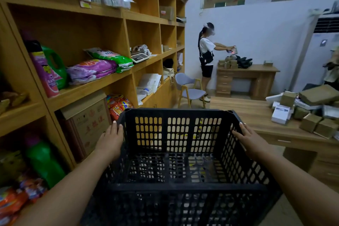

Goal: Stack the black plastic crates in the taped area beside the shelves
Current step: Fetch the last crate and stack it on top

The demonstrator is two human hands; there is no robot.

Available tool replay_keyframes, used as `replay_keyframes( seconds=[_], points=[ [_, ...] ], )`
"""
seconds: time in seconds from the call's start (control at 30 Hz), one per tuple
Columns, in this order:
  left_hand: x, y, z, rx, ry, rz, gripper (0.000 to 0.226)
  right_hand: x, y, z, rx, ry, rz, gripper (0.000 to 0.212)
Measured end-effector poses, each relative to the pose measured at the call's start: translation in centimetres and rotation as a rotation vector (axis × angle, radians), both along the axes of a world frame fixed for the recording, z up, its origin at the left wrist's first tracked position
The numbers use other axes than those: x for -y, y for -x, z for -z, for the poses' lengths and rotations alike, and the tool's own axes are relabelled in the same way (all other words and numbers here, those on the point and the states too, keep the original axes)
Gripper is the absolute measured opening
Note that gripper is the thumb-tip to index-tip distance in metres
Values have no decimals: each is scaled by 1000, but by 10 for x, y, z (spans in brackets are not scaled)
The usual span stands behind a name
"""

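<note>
Gripping the crate (176, 152) by its short sides, left hand (110, 139) nearer the shelves (88, 86), right hand (247, 139) opposite, long axis running between them.

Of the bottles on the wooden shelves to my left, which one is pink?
The tall pink bottle with the dark cap, in the middle cubby in front of the green jug. The other bottle, one shelf lower, is green too.
</note>
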State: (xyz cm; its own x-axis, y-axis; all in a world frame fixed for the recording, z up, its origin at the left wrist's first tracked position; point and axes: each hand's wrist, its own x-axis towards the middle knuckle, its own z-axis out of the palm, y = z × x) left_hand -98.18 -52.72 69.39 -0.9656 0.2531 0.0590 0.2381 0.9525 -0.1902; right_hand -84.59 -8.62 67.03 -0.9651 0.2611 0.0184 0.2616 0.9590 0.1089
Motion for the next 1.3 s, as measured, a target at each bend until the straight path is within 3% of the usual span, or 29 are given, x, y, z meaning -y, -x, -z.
replay_keyframes(
  seconds=[0.13,0.27,0.4,0.67,0.93,1.13,1.3],
  points=[
    [14,8,-2,-40,12,-3,90,13,2,-17,-38,32,-2,90],
    [43,18,-22,-119,-15,21,66,38,4,-49,-114,43,-45,88],
    [73,41,-49,-206,-44,57,59,68,11,-72,-199,85,-31,89],
    [117,85,-57,-181,51,113,67,132,42,-61,-226,64,43,88],
    [161,164,-33,-110,3,278,59,198,50,-25,-172,103,196,89],
    [173,183,-13,-54,93,322,76,226,50,-27,-114,62,279,87],
    [167,187,-8,-144,138,349,70,233,44,-17,-104,50,311,85]
  ],
)
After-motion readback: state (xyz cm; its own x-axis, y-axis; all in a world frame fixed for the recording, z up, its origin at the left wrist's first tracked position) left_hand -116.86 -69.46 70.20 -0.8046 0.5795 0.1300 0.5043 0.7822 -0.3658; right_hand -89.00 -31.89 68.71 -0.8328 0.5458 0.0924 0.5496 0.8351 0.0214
